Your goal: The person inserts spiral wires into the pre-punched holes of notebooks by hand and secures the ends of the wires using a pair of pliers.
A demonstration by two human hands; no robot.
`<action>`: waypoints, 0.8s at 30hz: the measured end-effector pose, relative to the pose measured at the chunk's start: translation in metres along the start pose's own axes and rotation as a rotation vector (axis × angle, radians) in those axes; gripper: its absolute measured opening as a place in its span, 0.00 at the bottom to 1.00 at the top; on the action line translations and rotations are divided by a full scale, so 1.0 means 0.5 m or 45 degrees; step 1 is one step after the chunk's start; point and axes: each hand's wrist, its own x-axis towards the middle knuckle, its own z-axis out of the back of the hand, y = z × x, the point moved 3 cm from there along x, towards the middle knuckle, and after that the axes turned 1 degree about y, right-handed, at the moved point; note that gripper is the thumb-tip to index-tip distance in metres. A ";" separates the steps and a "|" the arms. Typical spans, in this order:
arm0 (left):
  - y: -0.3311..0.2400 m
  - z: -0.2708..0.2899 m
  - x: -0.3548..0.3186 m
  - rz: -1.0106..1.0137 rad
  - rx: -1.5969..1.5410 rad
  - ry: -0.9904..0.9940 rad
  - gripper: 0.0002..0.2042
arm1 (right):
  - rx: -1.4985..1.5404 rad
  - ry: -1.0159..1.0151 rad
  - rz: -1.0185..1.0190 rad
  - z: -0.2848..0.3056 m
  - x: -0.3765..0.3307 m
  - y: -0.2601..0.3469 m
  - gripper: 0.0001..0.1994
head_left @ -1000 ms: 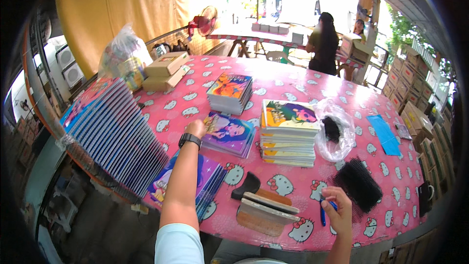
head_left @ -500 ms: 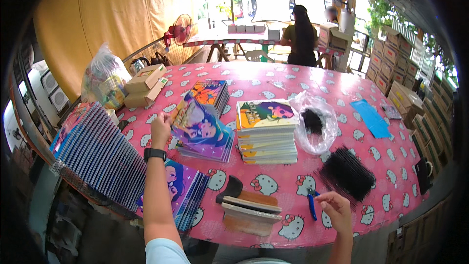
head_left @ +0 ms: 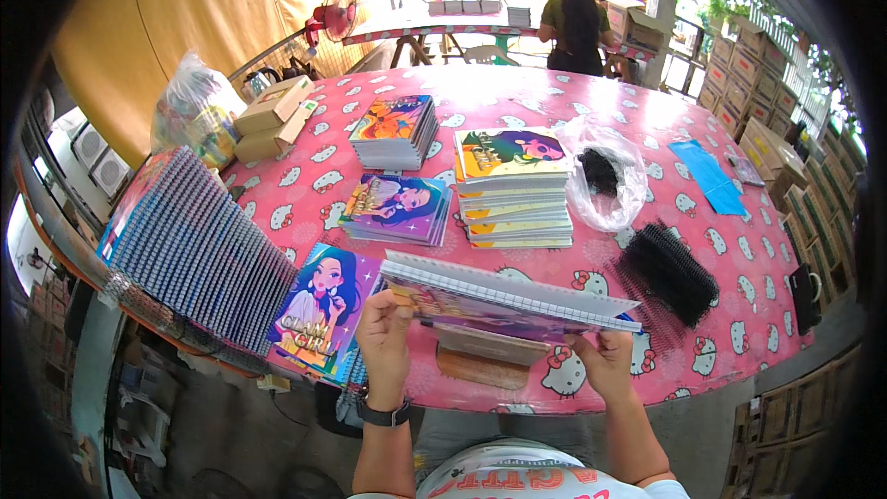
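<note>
Between my two hands a notebook point(head_left: 508, 294) is held tilted above the near table edge, its row of punched holes along the upper side. My left hand point(head_left: 384, 337) is closed on its left end, and my right hand point(head_left: 602, 362) grips its right end. A bit of blue point(head_left: 630, 324) shows by my right fingers; I cannot tell whether it belongs to the cutters. Under the notebook stands a wooden block point(head_left: 482, 370), partly hidden. Purple-covered notebooks point(head_left: 395, 208) lie beyond my left hand, and others point(head_left: 319, 310) lie left of it.
Bound notebooks point(head_left: 194, 254) rise in a tall stack at left. Yellow-edged notebooks point(head_left: 514, 189) and orange-covered ones point(head_left: 395, 129) stand in piles. Black binding coils point(head_left: 670, 275) lie at right, near a plastic bag point(head_left: 605, 176) and blue sheet point(head_left: 707, 177). A co-worker point(head_left: 575, 23) stands beyond the table.
My left hand has brought the notebook from the purple pile toward me. My right hand has moved up and taken its other end. The view has tilted down.
</note>
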 end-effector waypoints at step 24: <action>0.042 0.006 0.018 0.247 -0.024 0.240 0.21 | -0.390 0.230 -0.004 -0.038 -0.080 -0.150 0.08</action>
